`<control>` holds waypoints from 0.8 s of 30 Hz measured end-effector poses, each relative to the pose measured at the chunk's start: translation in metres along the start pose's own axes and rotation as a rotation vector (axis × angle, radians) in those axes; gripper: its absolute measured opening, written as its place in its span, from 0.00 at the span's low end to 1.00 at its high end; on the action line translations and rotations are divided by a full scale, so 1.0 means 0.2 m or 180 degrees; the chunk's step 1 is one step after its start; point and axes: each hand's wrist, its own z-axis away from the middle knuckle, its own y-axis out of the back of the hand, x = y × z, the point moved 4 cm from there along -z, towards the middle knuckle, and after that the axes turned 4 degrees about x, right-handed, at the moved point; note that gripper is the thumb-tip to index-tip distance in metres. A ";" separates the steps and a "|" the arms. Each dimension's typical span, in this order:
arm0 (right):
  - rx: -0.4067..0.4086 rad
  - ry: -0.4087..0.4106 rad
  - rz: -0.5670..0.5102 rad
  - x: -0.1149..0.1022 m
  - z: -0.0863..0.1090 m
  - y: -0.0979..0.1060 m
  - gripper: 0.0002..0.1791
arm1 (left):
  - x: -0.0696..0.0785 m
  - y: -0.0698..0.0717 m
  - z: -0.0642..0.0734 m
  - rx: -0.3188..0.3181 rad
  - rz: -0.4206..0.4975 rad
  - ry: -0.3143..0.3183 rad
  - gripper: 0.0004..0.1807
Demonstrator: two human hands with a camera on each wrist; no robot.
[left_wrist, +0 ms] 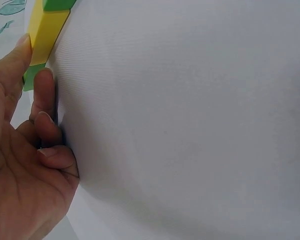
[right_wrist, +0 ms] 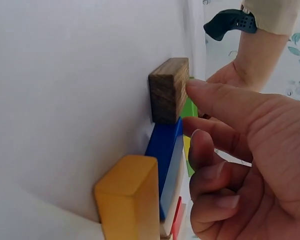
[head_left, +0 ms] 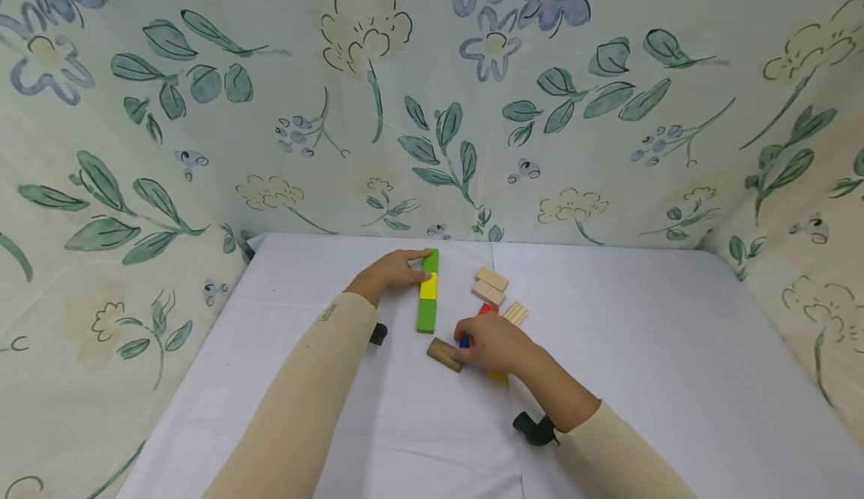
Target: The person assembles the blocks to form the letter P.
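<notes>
A straight row of blocks, green (head_left: 427,315), yellow (head_left: 428,287) and green (head_left: 430,260), lies on the white-covered table. My left hand (head_left: 394,270) is at its left side, thumb on the yellow block, a finger at the far green one. My right hand (head_left: 496,341) is over a loose group of blocks. In the right wrist view its thumb meets the top of a dark brown wooden block (right_wrist: 169,90), while the index fingertip is beside the end of a blue block (right_wrist: 165,145); the other fingers curl loosely. An orange-yellow block (right_wrist: 125,195) stands nearest that camera.
Two pale wooden blocks (head_left: 489,287) lie beyond my right hand, with a red block (head_left: 487,309) and a ridged pale piece (head_left: 516,313) closer to it. Black wrist-camera mounts (head_left: 535,429) hang under both arms. A floral cloth (head_left: 432,109) backs the table.
</notes>
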 end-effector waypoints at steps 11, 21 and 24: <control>-0.0219 0.0039 -0.0045 -0.04 0.06 -0.05 0.09 | 0.02 0.02 0.01 -0.0008 -0.0102 0.0026 0.35; -0.0260 0.0183 0.0074 -0.05 0.07 -0.06 0.35 | 0.02 0.02 0.01 -0.0019 -0.0113 0.0145 0.35; -0.0270 0.0199 0.0137 -0.05 0.06 -0.08 0.34 | 0.02 0.01 0.02 -0.0016 -0.0117 0.0161 0.35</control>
